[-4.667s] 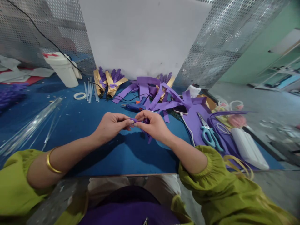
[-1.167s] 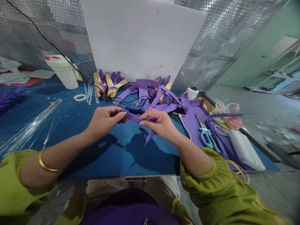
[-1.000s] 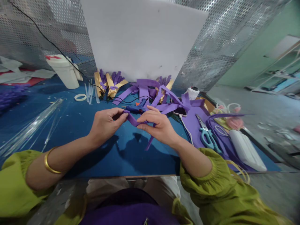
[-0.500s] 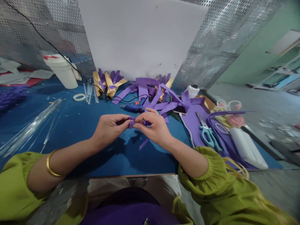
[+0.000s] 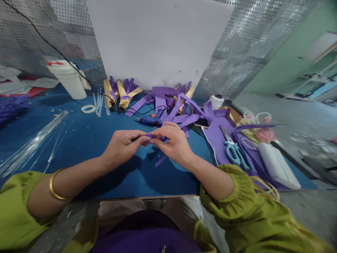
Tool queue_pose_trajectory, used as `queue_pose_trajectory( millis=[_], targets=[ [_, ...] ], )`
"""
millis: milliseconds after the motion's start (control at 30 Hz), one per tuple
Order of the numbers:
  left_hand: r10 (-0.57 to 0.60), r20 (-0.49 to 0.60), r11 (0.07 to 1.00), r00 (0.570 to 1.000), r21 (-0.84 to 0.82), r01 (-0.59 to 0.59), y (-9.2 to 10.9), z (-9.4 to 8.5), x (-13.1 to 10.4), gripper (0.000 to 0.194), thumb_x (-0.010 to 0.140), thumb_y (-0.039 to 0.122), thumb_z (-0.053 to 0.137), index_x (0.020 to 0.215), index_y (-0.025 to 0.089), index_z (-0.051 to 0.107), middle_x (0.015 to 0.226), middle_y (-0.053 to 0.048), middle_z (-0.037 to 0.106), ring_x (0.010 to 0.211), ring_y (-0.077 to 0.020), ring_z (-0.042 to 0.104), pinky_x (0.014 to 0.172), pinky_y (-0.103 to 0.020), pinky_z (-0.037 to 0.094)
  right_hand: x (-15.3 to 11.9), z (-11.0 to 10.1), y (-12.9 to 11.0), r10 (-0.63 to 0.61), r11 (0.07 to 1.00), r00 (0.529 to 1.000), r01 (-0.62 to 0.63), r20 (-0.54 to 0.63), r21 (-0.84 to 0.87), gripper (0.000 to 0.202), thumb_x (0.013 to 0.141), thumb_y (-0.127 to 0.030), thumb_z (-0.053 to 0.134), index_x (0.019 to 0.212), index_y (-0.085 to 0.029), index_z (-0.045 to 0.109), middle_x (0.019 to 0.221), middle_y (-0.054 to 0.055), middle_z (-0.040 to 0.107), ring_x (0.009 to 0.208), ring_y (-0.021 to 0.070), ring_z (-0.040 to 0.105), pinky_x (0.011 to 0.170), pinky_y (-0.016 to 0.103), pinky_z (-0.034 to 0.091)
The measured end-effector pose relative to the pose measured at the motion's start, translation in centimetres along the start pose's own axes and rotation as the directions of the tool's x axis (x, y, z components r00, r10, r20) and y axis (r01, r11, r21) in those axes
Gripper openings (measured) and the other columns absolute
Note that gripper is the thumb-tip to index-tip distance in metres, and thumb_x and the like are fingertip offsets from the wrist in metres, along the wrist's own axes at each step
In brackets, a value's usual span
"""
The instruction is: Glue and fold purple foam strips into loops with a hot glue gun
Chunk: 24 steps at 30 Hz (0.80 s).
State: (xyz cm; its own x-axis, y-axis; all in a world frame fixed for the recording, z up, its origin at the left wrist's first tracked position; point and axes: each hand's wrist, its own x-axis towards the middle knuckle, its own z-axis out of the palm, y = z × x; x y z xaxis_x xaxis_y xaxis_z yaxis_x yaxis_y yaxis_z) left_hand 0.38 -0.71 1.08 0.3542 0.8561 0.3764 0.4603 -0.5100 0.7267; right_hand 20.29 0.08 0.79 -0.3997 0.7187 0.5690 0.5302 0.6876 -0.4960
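Observation:
A small piece of purple ribbon (image 5: pixel 150 136) is pinched between my two hands above the blue table (image 5: pixel 105 182). My left hand (image 5: pixel 123 146) grips its left end between thumb and forefinger. From the other side, my right hand (image 5: pixel 172 142) closes on the ribbon, its fingertips meeting those of the left. Most of the piece is hidden by the fingers, and a purple tail (image 5: pixel 161 161) hangs below my right hand. Just beyond the hands lies a blue glue gun (image 5: pixel 151 121).
Purple strips (image 5: pixel 162 92) and wrapped lavender bunches (image 5: pixel 126 95) stand at the back. Glue sticks (image 5: pixel 99 103), a tape roll (image 5: pixel 88 109) and a white bin (image 5: pixel 68 80) are left. Teal scissors (image 5: pixel 235 151), a phone (image 5: pixel 202 123) and a white pack (image 5: pixel 279 166) lie right.
My left hand has moved slightly right, closer to my right fingertips. Less of the purple ribbon shows between the fingers now.

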Motion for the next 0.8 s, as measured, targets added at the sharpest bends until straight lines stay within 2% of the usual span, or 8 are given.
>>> queue_pose_trajectory(
  millis=[67, 167, 267, 367, 500, 633, 700, 800],
  targets=[
    [0.091, -0.021, 0.985, 0.996, 0.148, -0.087, -0.1, 0.1, -0.2, 0.029, 0.097, 0.036, 0.053, 0.086, 0.02, 0.074, 0.077, -0.001, 0.077, 0.071, -0.0164, 0.07, 0.068, -0.024, 0.048, -0.2, 0.1, -0.3, -0.049, 0.998, 0.998, 0.047, -0.041, -0.049, 0.007, 0.087, -0.019, 0.067, 0.082, -0.024, 0.069, 0.072, -0.003, 0.072, 0.069, 0.0135, 0.064, 0.104, 0.038, 0.038],
    [0.272, -0.039, 0.88, 0.961, 0.413, -0.232, -0.1, 0.3, -0.8, 0.03, 0.099, 0.036, 0.049, 0.09, 0.019, 0.072, 0.077, -0.005, 0.075, 0.071, -0.018, 0.068, 0.065, -0.027, 0.043, -0.4, 0.1, -1.0, -0.084, 0.987, 0.994, 0.073, -0.073, -0.146, 0.01, 0.088, -0.019, 0.064, 0.079, -0.023, 0.064, 0.072, -0.001, 0.071, 0.071, 0.0158, 0.063, 0.1, 0.038, 0.04],
    [0.339, -0.027, 0.805, 0.94, 0.526, -0.276, 0.1, 0.2, -1.1, 0.033, 0.1, 0.037, 0.046, 0.086, 0.019, 0.069, 0.073, -0.007, 0.071, 0.069, -0.0188, 0.065, 0.063, -0.029, 0.04, -0.5, -0.2, -1.5, -0.13, 0.981, 0.991, 0.123, -0.04, -0.15, 0.012, 0.09, -0.019, 0.059, 0.078, -0.022, 0.06, 0.073, 0.002, 0.068, 0.072, 0.0177, 0.06, 0.092, 0.038, 0.042],
    [0.243, 0.015, 0.898, 0.97, 0.375, -0.231, 0.3, -0.2, -0.6, 0.035, 0.1, 0.04, 0.044, 0.079, 0.02, 0.063, 0.068, -0.004, 0.067, 0.063, -0.0166, 0.061, 0.061, -0.027, 0.04, -0.3, -0.4, -1.4, -0.102, 0.995, 0.995, 0.102, 0.012, 0.011, 0.017, 0.09, -0.023, 0.06, 0.074, -0.021, 0.058, 0.07, 0.001, 0.063, 0.071, 0.0167, 0.057, 0.079, 0.032, 0.043],
    [0.006, 0.198, 0.998, 0.98, -0.067, 0.007, -0.2, -0.4, 0.6, 0.036, 0.096, 0.045, 0.05, 0.075, 0.019, 0.061, 0.067, -0.001, 0.068, 0.063, -0.0144, 0.062, 0.062, -0.024, 0.045, 0.1, -0.4, -0.6, 0.122, 0.953, 0.982, -0.157, 0.145, 0.261, 0.016, 0.086, -0.023, 0.065, 0.071, -0.019, 0.06, 0.067, -0.003, 0.061, 0.065, 0.0123, 0.054, 0.064, 0.025, 0.041],
    [-0.162, 0.237, 0.937, 0.958, -0.268, 0.225, -1.2, 0.1, 0.9, 0.037, 0.088, 0.049, 0.062, 0.095, 0.015, 0.075, 0.078, -0.004, 0.074, 0.073, -0.0178, 0.066, 0.07, -0.028, 0.051, 0.3, -0.4, 0.3, 0.15, 0.964, 0.975, -0.181, 0.164, 0.195, 0.014, 0.083, -0.014, 0.065, 0.07, -0.018, 0.062, 0.069, -0.002, 0.063, 0.067, 0.0119, 0.055, 0.065, 0.024, 0.039],
    [-0.196, 0.251, 0.908, 0.948, -0.319, 0.272, -1.4, 0.4, 0.8, 0.039, 0.082, 0.048, 0.071, 0.103, 0.016, 0.078, 0.086, -0.004, 0.077, 0.08, -0.0199, 0.068, 0.075, -0.03, 0.052, 0.4, -0.5, 0.6, 0.123, 0.982, 0.98, -0.143, 0.154, 0.127, 0.013, 0.082, -0.011, 0.065, 0.071, -0.018, 0.063, 0.071, -0.001, 0.065, 0.07, 0.0128, 0.056, 0.067, 0.025, 0.039],
    [-0.22, 0.266, 0.881, 0.938, -0.359, 0.309, -1.3, 0.6, 0.6, 0.037, 0.075, 0.045, 0.078, 0.098, 0.016, 0.08, 0.089, -0.005, 0.078, 0.081, -0.0215, 0.069, 0.078, -0.031, 0.052, 0.4, -0.5, 0.5, 0.101, 0.992, 0.981, -0.112, 0.166, 0.057, 0.013, 0.081, -0.01, 0.066, 0.072, -0.018, 0.065, 0.071, 0.0, 0.067, 0.071, 0.0142, 0.057, 0.069, 0.026, 0.039]
  ],
)
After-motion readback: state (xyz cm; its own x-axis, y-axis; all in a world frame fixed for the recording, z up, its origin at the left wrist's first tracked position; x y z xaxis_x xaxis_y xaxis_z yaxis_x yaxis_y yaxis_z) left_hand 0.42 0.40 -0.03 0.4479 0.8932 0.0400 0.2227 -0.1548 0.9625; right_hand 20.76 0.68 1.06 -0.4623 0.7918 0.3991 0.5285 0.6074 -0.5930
